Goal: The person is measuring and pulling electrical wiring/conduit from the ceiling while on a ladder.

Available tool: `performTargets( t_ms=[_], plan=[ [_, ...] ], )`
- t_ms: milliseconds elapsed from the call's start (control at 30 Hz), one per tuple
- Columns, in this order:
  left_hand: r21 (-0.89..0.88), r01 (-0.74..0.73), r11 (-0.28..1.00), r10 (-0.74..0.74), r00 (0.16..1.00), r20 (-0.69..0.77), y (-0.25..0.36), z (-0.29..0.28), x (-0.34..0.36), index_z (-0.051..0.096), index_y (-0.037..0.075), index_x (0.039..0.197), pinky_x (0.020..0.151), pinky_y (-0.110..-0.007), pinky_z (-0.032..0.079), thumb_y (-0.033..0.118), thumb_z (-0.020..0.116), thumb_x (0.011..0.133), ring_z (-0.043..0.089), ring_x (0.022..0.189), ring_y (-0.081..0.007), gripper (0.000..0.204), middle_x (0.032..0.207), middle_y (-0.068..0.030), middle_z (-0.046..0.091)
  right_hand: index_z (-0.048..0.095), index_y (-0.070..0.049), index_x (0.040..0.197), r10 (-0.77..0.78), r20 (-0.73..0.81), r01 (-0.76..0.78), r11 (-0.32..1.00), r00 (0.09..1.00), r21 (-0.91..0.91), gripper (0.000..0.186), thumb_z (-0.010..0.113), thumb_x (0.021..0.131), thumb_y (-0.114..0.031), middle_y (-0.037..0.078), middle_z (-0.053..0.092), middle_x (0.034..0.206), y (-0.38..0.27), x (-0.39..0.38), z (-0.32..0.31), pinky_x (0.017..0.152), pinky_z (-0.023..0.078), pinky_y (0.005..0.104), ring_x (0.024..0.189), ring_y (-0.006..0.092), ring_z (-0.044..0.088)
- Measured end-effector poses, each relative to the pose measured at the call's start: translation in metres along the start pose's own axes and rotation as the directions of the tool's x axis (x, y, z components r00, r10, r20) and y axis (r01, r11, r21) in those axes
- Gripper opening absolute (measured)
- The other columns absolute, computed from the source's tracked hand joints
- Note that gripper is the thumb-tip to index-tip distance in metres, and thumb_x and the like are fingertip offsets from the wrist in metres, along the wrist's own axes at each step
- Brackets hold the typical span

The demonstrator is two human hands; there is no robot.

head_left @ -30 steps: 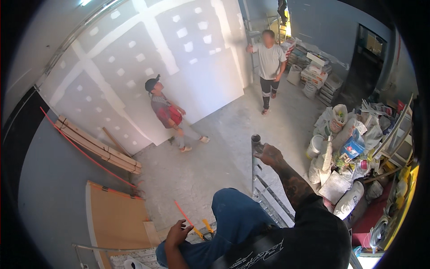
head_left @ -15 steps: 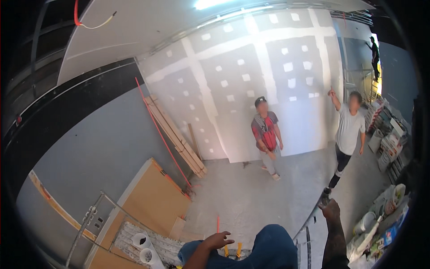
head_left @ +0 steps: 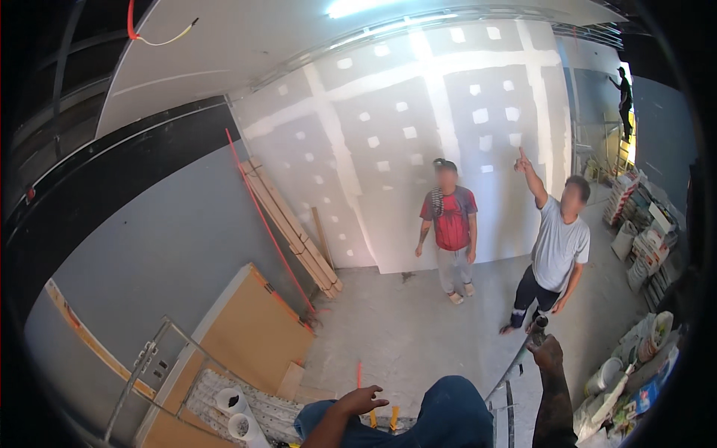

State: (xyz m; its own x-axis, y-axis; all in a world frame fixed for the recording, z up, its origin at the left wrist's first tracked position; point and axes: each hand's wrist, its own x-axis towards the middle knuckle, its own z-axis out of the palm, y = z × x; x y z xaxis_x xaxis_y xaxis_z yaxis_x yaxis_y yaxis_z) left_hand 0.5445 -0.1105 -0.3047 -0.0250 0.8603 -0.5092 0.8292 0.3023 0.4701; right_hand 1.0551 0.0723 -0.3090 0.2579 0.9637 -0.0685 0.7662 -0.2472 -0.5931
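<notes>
Two hands: right hand (head_left: pixel 547 349) gripping ladder rail (head_left: pixel 515 366).

- Left hand (head_left: pixel 364 401) lies palm down on the raised knee, fingers (head_left: pixel 377 390) spread and relaxed.
- Right hand (head_left: pixel 547 352) reaches forward, forearm extended, fingers curled closed in a grip.

Right hand (head_left: pixel 547 351) wraps a rail top (head_left: pixel 539 322) — grip hidden; both forearms cut off at 6 o'clock edge.
</notes>
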Motion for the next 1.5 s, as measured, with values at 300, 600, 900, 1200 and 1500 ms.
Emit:
performTargets(
  t_ms=[300, 600, 900, 1200, 1500],
  plan=[
    [0.019, -0.007, 1.0, 0.007, 1.0, 0.003, 0.004, 0.001, -0.006, 0.052, 0.006, 0.142, 0.102, -0.042, 0.05, 0.058, 0.066, 0.091, 0.062, 0.123, -0.0369, 0.075, 0.131, -0.0217, 0.065, 0.065, 0.005, 0.105, -0.007, -0.02, 0.008, 0.998, 1.0, 0.058, 0.059, 0.085, 0.073, -0.04, 0.026, 0.071, 0.102, 0.001, -0.006, -0.002, 0.086, 0.053, 0.0465, 0.099, 0.0406, 0.07],
    [-0.007, 0.002, 1.0, -0.002, 1.0, -0.005, 0.005, -0.002, -0.007, 0.051, 0.007, 0.143, 0.099, -0.043, 0.051, 0.058, 0.067, 0.092, 0.063, 0.12, -0.0367, 0.074, 0.129, -0.0228, 0.065, 0.062, 0.006, 0.104, -0.024, -0.011, 0.024, 0.998, 1.0, 0.057, 0.058, 0.086, 0.074, -0.038, 0.023, 0.071, 0.09, 0.023, 0.019, 0.021, 0.078, 0.054, 0.0456, 0.085, 0.0363, 0.071],
    [0.028, -0.051, 0.998, 0.05, 0.998, 0.021, 0.0, 0.006, -0.008, 0.05, 0.006, 0.144, 0.104, -0.043, 0.048, 0.06, 0.063, 0.093, 0.059, 0.127, -0.0377, 0.075, 0.136, -0.0225, 0.061, 0.062, 0.005, 0.105, 0.01, 0.02, -0.012, 0.997, 1.0, 0.079, 0.061, 0.087, 0.074, -0.041, 0.027, 0.07, 0.103, 0.005, -0.002, 0.001, 0.086, 0.053, 0.0502, 0.101, 0.0436, 0.068],
    [0.053, -0.014, 0.999, 0.012, 0.999, 0.043, 0.014, -0.006, -0.016, 0.049, 0.006, 0.145, 0.103, -0.044, 0.049, 0.059, 0.063, 0.093, 0.059, 0.126, -0.0379, 0.075, 0.136, -0.0224, 0.062, 0.062, 0.005, 0.104, 0.026, 0.029, -0.029, 0.994, 0.999, 0.106, 0.058, 0.087, 0.075, -0.038, 0.028, 0.07, 0.103, 0.009, 0.003, 0.007, 0.087, 0.052, 0.0495, 0.101, 0.0431, 0.068],
    [0.041, -0.023, 0.999, 0.022, 1.0, 0.022, 0.023, -0.004, -0.025, 0.05, 0.005, 0.144, 0.103, -0.043, 0.049, 0.057, 0.063, 0.094, 0.059, 0.126, -0.0387, 0.073, 0.136, -0.0222, 0.062, 0.062, 0.006, 0.107, 0.007, 0.038, -0.011, 0.993, 0.999, 0.119, 0.058, 0.086, 0.075, -0.037, 0.028, 0.07, 0.104, 0.014, 0.005, 0.007, 0.088, 0.052, 0.0496, 0.102, 0.0433, 0.068]
  ],
)
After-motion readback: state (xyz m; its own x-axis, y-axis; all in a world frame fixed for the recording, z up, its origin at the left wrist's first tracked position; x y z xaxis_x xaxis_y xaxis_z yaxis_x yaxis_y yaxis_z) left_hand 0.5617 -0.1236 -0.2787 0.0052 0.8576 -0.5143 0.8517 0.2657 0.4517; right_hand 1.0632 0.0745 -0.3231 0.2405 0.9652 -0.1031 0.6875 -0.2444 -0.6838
